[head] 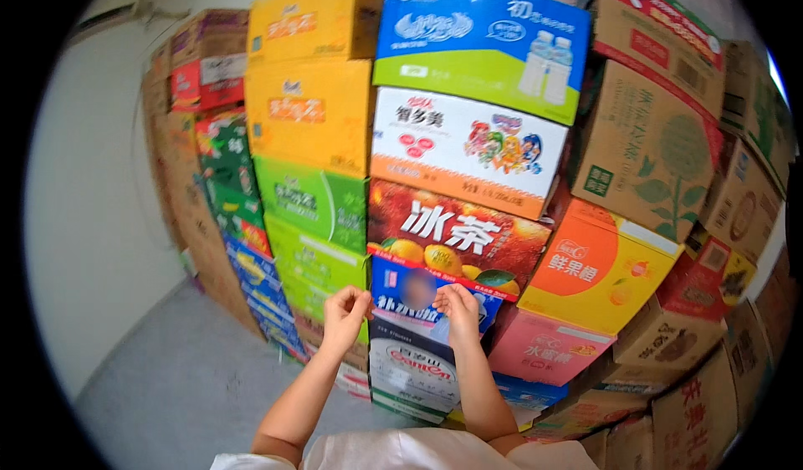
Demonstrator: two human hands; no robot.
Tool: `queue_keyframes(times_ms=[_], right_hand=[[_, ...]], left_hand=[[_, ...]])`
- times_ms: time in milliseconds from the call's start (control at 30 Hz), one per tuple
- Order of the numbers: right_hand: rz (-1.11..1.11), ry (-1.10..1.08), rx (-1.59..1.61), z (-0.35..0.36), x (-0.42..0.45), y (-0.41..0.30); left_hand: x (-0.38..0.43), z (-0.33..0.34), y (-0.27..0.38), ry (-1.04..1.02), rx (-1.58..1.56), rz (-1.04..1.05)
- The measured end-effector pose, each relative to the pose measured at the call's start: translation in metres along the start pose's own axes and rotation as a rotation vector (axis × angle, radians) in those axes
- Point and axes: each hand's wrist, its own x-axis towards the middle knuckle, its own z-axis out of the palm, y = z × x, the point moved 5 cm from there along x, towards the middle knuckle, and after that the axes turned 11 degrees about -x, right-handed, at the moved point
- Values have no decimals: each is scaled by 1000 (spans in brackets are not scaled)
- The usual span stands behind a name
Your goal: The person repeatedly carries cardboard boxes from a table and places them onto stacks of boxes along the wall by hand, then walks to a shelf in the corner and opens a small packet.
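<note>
Before a tall stack of drink cartons I hold both hands up, a short gap between them. My left hand [345, 316] has its thumb and fingertips pinched together, with no object visible in it. Loosely curled, my right hand [459, 313] shows nothing in its grasp. Behind the hands is a blue carton [401, 304] with a blurred picture, partly hidden by my right hand. A dark red carton [452, 238] picturing lemons sits on top of it. Below stands a white and dark blue water carton [411, 369]. I cannot tell whether either hand touches the cartons.
Above are a white and orange carton [464, 150] and a blue and green carton [480, 50]. Yellow cartons [307, 119] and green cartons [313, 206] rise at left. At right, an orange-yellow carton [596, 269] rests on a pink one [546, 344]. Grey floor [207, 376] shows lower left.
</note>
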Motion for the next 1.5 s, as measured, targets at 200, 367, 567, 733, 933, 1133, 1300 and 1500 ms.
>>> queue_keyframes(times_ms=[200, 367, 567, 733, 933, 1133, 1300, 1500], right_hand=[[305, -405, 0, -63, -122, 102], [518, -679, 26, -93, -261, 166], [658, -1071, -27, -41, -510, 171], [719, -1400, 37, 17, -854, 115], [716, -1831, 15, -82, -1377, -38], [803, -2078, 34, -393, -1939, -248], [910, -2362, -8, -670, -2381, -399], [856, -2722, 35, -882, -2820, -574]], left_hand=[[-219, 20, -106, 409, 11, -252], [-404, 50, -122, 553, 174, -465], [-672, 2, -30, 860, 213, -546], [-993, -29, 128, 1165, 227, -455], [-1477, 102, 333, 1435, 265, -320], [-2020, 403, 532, 1556, 257, -211], [-2469, 652, 682, 1836, 257, -109], [-2882, 868, 861, 2139, 243, 64]])
